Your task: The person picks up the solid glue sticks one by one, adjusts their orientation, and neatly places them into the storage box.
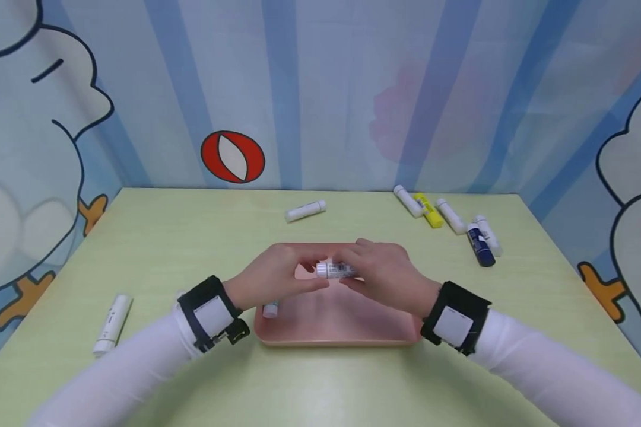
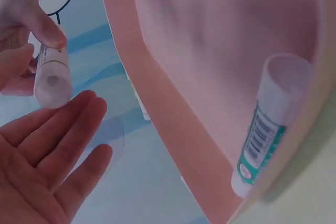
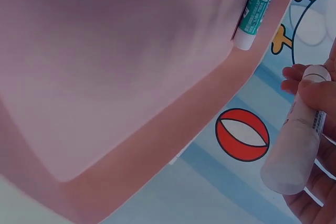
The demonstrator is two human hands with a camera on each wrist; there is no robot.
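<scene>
White glue stick [image 1: 335, 270] hangs above the tray [image 1: 342, 339], long axis parallel to its near edge; I have the right hand [image 1: 387, 273] pinching it, the left hand [image 1: 275, 271], fingers extended and holding nothing, just beside the stick's left end.

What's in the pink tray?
A green-labelled white tube lies in the tray. In the head view, the left hand and right hand hide part of its far side.
</scene>
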